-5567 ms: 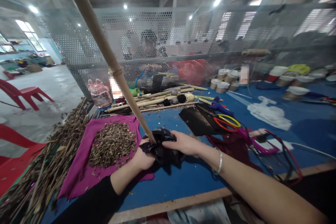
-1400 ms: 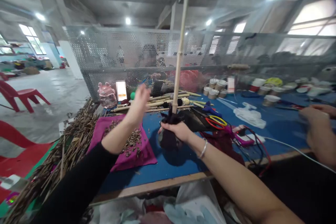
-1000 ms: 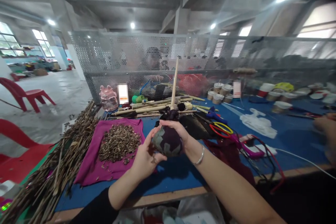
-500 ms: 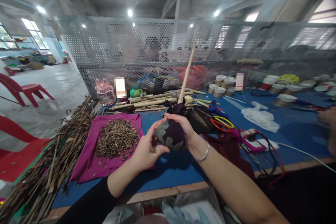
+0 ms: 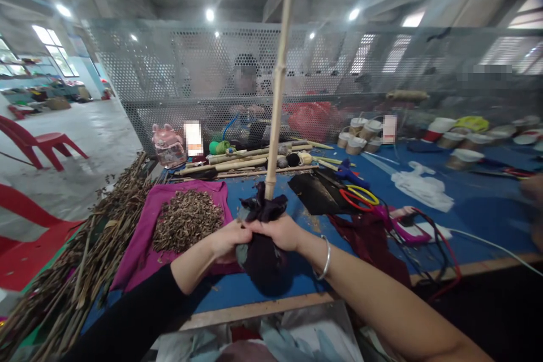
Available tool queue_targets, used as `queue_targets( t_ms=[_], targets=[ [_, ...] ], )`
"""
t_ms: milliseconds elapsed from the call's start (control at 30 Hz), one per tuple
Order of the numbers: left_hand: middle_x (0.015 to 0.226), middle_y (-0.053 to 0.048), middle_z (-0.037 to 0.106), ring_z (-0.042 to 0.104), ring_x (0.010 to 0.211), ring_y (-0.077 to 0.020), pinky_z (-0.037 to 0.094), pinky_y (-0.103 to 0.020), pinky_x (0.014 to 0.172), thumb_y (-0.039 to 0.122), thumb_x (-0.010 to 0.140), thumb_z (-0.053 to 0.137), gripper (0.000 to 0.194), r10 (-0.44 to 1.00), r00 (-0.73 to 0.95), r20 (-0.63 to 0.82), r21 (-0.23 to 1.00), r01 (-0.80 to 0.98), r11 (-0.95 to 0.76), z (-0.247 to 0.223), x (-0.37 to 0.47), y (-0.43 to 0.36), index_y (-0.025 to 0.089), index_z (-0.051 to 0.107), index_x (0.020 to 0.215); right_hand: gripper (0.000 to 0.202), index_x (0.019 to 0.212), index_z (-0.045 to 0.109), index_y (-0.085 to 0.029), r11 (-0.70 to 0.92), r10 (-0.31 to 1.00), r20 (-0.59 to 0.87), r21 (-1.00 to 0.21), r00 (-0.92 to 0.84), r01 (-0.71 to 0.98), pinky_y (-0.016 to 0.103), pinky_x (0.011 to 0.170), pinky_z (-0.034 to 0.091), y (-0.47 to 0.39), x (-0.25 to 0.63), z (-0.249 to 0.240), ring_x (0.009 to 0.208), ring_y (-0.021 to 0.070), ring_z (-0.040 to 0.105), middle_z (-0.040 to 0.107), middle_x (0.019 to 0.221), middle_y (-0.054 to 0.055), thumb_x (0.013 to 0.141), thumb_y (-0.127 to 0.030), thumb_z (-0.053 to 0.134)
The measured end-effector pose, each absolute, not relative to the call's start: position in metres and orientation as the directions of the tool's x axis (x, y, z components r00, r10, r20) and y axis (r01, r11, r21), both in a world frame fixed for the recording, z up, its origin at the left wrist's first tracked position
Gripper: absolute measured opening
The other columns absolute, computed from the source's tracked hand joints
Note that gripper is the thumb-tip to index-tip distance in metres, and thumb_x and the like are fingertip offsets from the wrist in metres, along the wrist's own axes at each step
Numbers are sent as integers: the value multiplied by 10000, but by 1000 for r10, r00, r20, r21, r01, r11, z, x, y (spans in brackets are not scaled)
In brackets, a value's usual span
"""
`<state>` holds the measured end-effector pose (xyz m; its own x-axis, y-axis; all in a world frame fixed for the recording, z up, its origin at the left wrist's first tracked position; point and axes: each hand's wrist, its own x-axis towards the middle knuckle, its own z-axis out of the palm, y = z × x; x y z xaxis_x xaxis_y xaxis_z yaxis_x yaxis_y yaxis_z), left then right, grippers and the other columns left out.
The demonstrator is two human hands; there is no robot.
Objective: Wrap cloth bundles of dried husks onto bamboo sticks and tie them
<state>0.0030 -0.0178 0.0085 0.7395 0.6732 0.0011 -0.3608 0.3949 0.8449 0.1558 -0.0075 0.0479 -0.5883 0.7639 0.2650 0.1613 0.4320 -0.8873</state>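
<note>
A dark cloth bundle [image 5: 265, 263] with a rounded lower part hangs over the front of the blue table. From its gathered, ruffled top a bamboo stick [image 5: 278, 85] rises nearly upright. My left hand [image 5: 231, 240] grips the neck of the bundle from the left, and my right hand [image 5: 282, 232], with a silver bangle at the wrist, grips it from the right. Their thumbs meet at the front. To the left lies a magenta cloth [image 5: 139, 249] bearing a heap of dried brown plant bits [image 5: 186, 220].
Dry stalks [image 5: 93, 237] line the left edge. Bamboo sticks [image 5: 237, 167] lie at the back before a perforated metal screen [image 5: 203, 79]. To the right are scissors [image 5: 356, 198], dark red cloth [image 5: 369, 243], a white plastic bag [image 5: 422, 186] and small pots [image 5: 358, 136].
The bundle has turned, so its gathered neck now shows on top and the stick stands taller and nearer. My hands have moved from cupping the round part to gripping the neck.
</note>
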Motion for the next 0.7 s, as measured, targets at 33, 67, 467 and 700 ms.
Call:
queue_targets(
  t_ms=[33, 67, 467, 700],
  targets=[
    [973, -151, 727, 673, 949, -310, 482, -410, 908, 557, 516, 811, 741, 664, 748, -7, 860, -335, 385, 8, 1, -17, 126, 669, 1102, 355, 859, 737, -241, 436, 765, 266, -884, -587, 169, 362, 1031, 387, -9, 155, 48, 1069, 217, 574, 706, 1017, 6, 764, -554, 599],
    [937, -145, 734, 683, 910, -308, 497, -406, 884, 593, 497, 800, 750, 640, 768, -15, 887, -284, 363, 9, -2, -16, 125, 685, 1072, 356, 884, 732, -232, 435, 763, 263, -884, -591, 168, 362, 1029, 392, -10, 154, 49, 1069, 217, 572, 703, 1022, 13, 767, -543, 603],
    [676, -40, 716, 677, 740, -248, 553, -354, 782, 442, 476, 836, 405, 508, 854, -114, 987, 39, 156, 49, -3, -33, 173, 769, 771, 219, 855, 682, -178, 588, 509, 312, -807, -802, 59, 349, 940, 431, -14, 151, 59, 903, 191, 560, 659, 869, 28, 772, -363, 602],
    [856, -55, 733, 664, 918, -280, 489, -392, 926, 342, 557, 804, 324, 560, 827, -58, 998, 46, 35, 51, -9, -37, 185, 767, 839, 210, 826, 665, -178, 721, 360, 375, -693, -855, 0, 349, 924, 426, -8, 146, 57, 846, 183, 560, 657, 836, 35, 805, -359, 561]
  ],
)
